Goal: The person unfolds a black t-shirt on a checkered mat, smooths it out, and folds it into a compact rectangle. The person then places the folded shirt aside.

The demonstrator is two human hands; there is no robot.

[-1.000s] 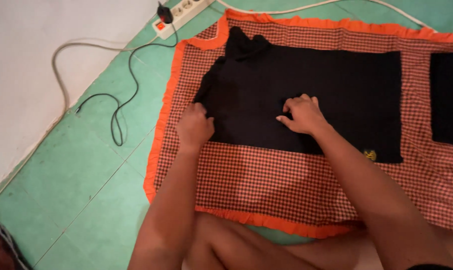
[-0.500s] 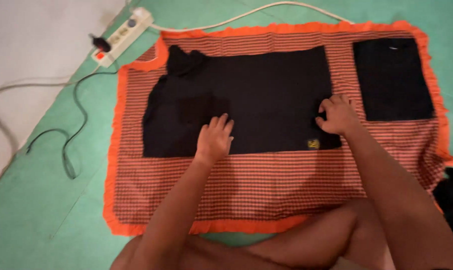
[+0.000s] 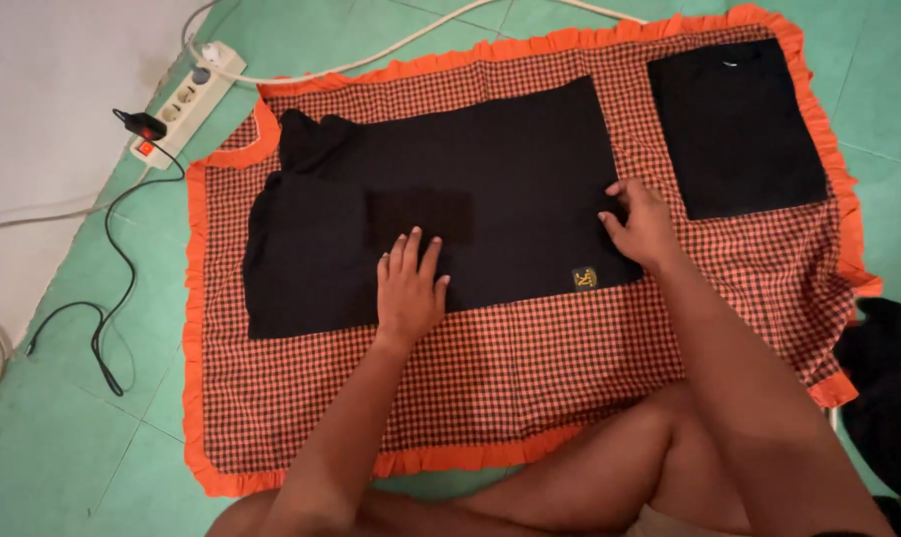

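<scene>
Left hand (image 3: 409, 288): flat, palm down, fingers spread slightly, pressed on the lower middle of the black garment (image 3: 441, 214); moved from the left edge of the cloth toward its centre over the last second.
Right hand (image 3: 641, 227): resting at the right edge of the black garment, fingers curled against the hem; whether pinching the fabric or only pressing it, cannot tell. Moved from the centre out to that edge in the same interval.
Black garment: spread flat on the checked mat (image 3: 490, 388), collar end bunched at upper left, small yellow badge (image 3: 585, 277) near the lower right corner, just left of the right wrist.
Change: hands now well apart, one mid-cloth and one at the right edge; surface between them appears smooth, no large folds visible.
Meaning: smoothing pass across the width judged largely complete; only the bunched collar area remains uneven.
Folded black cloth (image 3: 734, 124): lying separately at upper right of the mat, apart from both hands.
Power strip (image 3: 184, 101): on the green floor (image 3: 63, 438) beyond the mat's upper left corner, black cable (image 3: 122, 278) trailing alongside.
Dark fabric (image 3: 888, 388): at the right border, off the mat.
</scene>
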